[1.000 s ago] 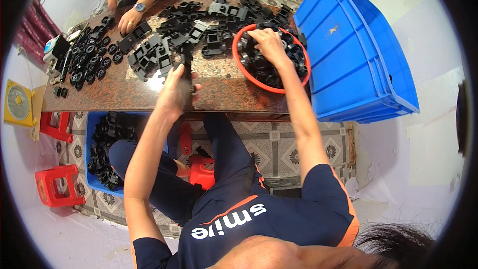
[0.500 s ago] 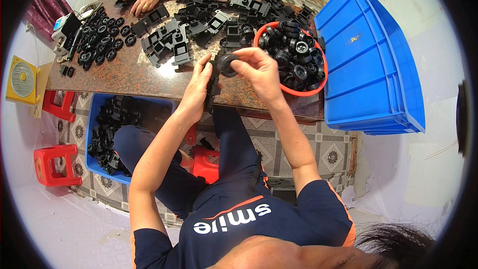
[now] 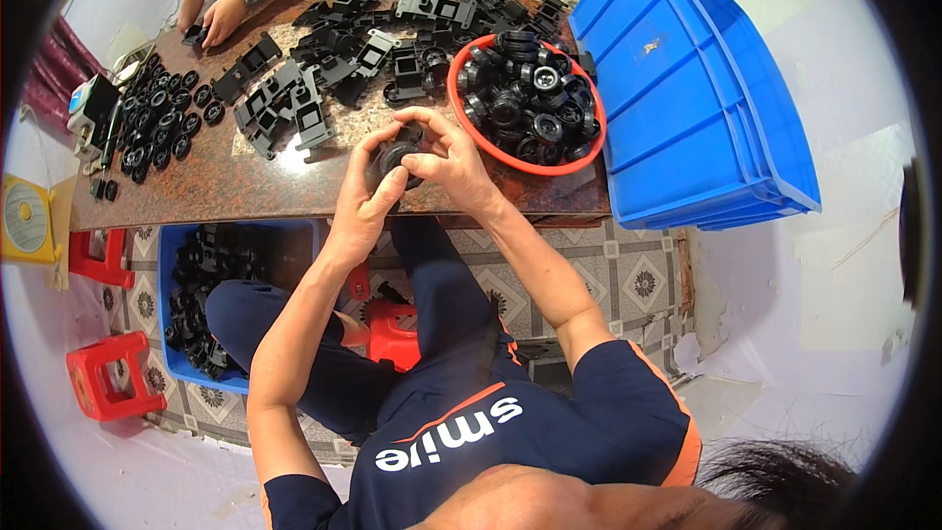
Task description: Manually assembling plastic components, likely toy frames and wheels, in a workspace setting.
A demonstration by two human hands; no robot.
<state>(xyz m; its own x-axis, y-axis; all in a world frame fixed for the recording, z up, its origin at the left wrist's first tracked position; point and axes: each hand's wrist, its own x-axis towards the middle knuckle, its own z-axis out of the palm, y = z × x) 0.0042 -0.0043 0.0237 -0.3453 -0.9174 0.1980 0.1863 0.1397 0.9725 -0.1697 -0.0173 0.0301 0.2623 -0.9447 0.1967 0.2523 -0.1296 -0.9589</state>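
Above the table's near edge, my two hands close around a round black wheel (image 3: pixel 396 154). From the left, my left hand (image 3: pixel 361 198) grips it together with a black plastic bracket, mostly hidden behind the fingers. My right hand (image 3: pixel 449 163) curls over the wheel's far side, its thumb pressing on the face. Just right of the hands, a red basin (image 3: pixel 457 103) holds a heap of similar black wheels (image 3: pixel 546 80). Black brackets (image 3: pixel 312 120) with square openings lie piled beyond my hands.
Loose black rings (image 3: pixel 162 118) cover the table's left end. Across the table (image 3: pixel 211 182), another person's hands (image 3: pixel 224 18) hold a small black part. A tall blue bin (image 3: pixel 702 88) stands right. Below are a blue crate (image 3: pixel 231 383) of black parts and red stools (image 3: pixel 116 376).
My right hand has brought the wheel left against the bracket, and its fingers now wrap over it. The view has shifted slightly. The other person's hands now hold a small part.
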